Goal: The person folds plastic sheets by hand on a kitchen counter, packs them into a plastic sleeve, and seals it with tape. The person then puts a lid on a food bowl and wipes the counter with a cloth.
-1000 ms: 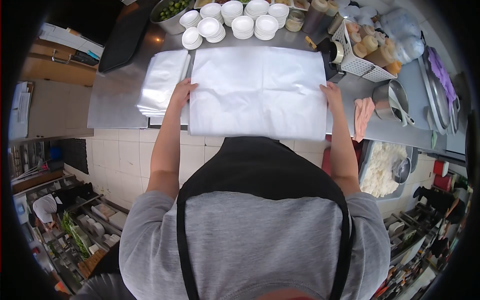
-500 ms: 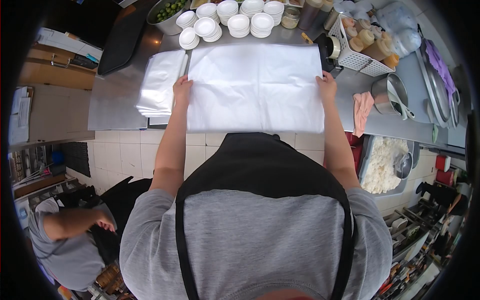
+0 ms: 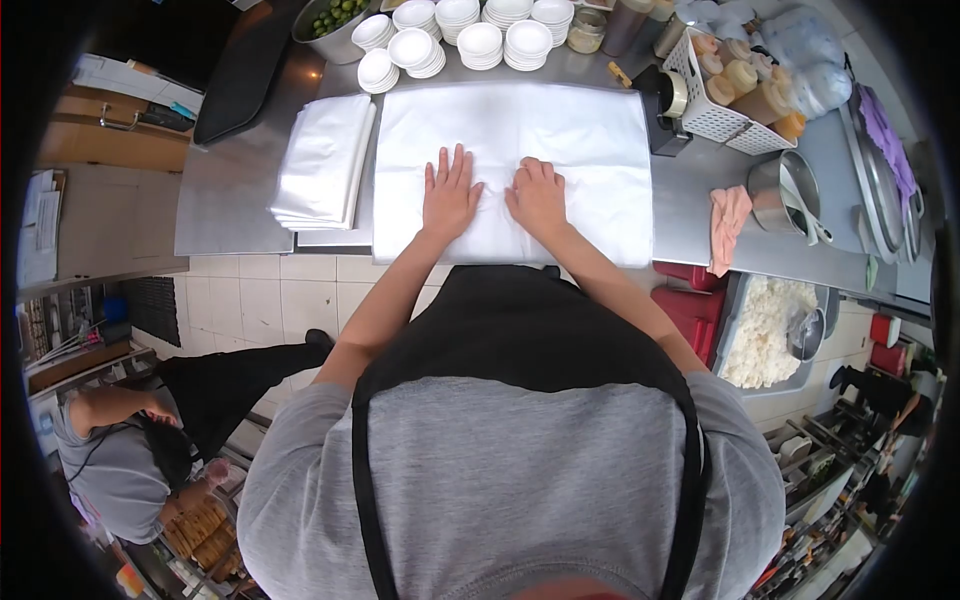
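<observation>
A wide white sheet (image 3: 590, 130), thin and slightly shiny with fold creases, lies spread on the steel counter at its front edge. It may be several layers; I cannot tell. My left hand (image 3: 452, 195) rests flat on its middle, fingers stretched and apart. Beside it, my right hand (image 3: 540, 195) presses on the sheet with loosely bent fingers, and nothing shows in its grasp. Just left of the spread sheet lies a folded pile of similar white sheets (image 3: 325, 160).
Stacked white dishes (image 3: 412, 48) and a pot of green fruit (image 3: 335, 25) line the back. To the right are a white basket of bottles (image 3: 715, 120), a pink cloth (image 3: 728, 225), a steel pot (image 3: 785, 195) and a tub of rice-like white food (image 3: 770, 335). A co-worker (image 3: 120, 450) stands lower left.
Both my hands have let go of the sheet's side edges and come inward onto its middle. The co-worker at lower left has shifted, with a leg now stretched toward the counter.
</observation>
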The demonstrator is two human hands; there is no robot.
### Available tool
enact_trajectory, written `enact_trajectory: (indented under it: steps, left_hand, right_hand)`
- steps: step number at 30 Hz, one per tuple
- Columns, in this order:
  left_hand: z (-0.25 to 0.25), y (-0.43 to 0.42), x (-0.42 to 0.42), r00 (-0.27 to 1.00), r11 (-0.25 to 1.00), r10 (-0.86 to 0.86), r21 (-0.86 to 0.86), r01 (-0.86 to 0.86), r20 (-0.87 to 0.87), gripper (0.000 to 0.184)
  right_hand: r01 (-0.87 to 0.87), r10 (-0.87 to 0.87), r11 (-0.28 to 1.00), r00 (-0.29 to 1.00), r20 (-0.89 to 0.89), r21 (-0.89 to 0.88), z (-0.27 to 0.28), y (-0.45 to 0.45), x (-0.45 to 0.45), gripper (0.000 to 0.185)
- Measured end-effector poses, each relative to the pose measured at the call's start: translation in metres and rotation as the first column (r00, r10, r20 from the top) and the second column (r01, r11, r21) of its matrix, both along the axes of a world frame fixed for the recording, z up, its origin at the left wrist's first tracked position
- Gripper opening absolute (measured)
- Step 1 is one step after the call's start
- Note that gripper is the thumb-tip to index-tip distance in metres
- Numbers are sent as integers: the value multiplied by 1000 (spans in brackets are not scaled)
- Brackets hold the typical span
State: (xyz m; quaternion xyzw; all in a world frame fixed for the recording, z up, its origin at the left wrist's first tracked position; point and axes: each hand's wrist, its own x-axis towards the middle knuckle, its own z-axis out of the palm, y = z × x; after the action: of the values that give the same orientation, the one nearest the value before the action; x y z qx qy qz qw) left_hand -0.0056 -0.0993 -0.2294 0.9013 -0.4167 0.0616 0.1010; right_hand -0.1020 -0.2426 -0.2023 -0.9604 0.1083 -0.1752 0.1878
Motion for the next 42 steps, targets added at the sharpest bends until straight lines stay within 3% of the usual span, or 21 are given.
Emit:
enact_trajectory:
  steps: [3, 5, 8, 11, 13, 15, 17, 18, 22, 24, 25, 27, 28, 29, 30, 32, 34, 35, 37, 40, 42]
  left_hand:
    - [0, 1, -1, 1000, 1000, 1, -4, -1, 10, 54]
    - [1, -1, 0, 1000, 1000, 10, 14, -10, 5, 54]
    - [2, -1, -1, 1000, 999, 21, 40, -21, -5, 54]
    - [1, -2, -1, 1000, 999, 26, 47, -26, -13, 54]
    - [0, -2, -1, 1000, 999, 26, 47, -25, -16, 55]
    - [0, -2, -1, 999, 999, 29, 47, -28, -17, 55]
    - [0, -2, -1, 1000, 999, 22, 42, -21, -15, 55]
    - [-1, -2, -1, 1000, 999, 23, 42, -22, -14, 55]
    - [-3, -4, 0, 998, 998, 31, 62, -28, -51, 56]
    - [21, -21, -13, 994, 998, 29, 60, -23, -102, 61]
    - [41, -35, -24, 957, 983, -108, -172, 63, -271, 64]
    - [73, -66, -49, 632, 839, -413, -544, -16, -656, 71]
    - [87, -83, -61, 298, 768, -554, -615, -179, -778, 74]
    - [104, -95, -74, -211, 781, -529, -375, -499, -822, 67]
    - [108, -102, -76, -212, 783, -540, -395, -481, -814, 67]
    - [114, -120, -77, -700, 768, -632, -143, -625, -332, 57]
    - [103, -129, -75, -616, 748, -661, -308, -588, -428, 42]
    - [103, -130, -74, -523, 748, -637, -289, -598, -566, 36]
    - [107, -129, -72, -415, 745, -596, -279, -606, -688, 30]
    - [118, -129, -64, -179, 793, -455, -306, -527, -872, 21]
    - [128, -132, -62, 137, 969, -246, -245, 29, -959, 24]
  right_hand:
    - [45, -43, 999, 996, 83, -20, -21, -14, 7, 13]
    - [77, -112, 958, 987, 113, 278, -37, -42, 5, 11]
    - [167, -276, 899, 934, 228, 405, -12, -98, -23, 6]
    - [368, -456, 869, 855, 246, 331, 0, -176, -76, 10]
    - [628, -654, 721, 757, -13, 294, 35, -210, -122, 14]
    - [498, -610, 791, 692, 386, 356, 5, -275, -175, 15]
    - [377, -809, 534, 489, 326, 757, 32, -294, -222, 12]
    - [202, -794, 537, 448, 410, 819, 36, -314, -250, 10]
    - [-101, -718, 654, 230, 657, 750, 121, -277, -252, 7]
    - [193, -784, 618, 228, 578, 762, 155, -233, -213, 14]
    - [324, -736, 675, 351, 579, 663, 143, -230, -201, 17]
    - [345, -620, 781, 520, 587, 520, 132, -190, -155, 25]
    - [273, -706, 551, 657, 266, 789, 151, -147, -133, 25]
    - [124, -629, 450, 747, 215, 884, 127, -126, -113, 25]
    - [129, -516, 621, 809, 280, 773, 108, -99, -96, 21]
    - [-34, -296, 702, 895, 334, 711, 83, -63, -68, 15]
    - [-160, -167, 476, 949, 268, 865, 110, -39, -67, 16]
    - [-164, -176, 490, 943, 281, 856, 124, -46, -68, 16]
    - [-233, -144, 787, 831, 538, 571, 143, -57, -71, 15]
    - [-70, -184, 850, 889, 418, 522, 132, -94, -83, 16]
    - [-30, -196, 870, 896, 399, 493, 111, -105, -85, 17]
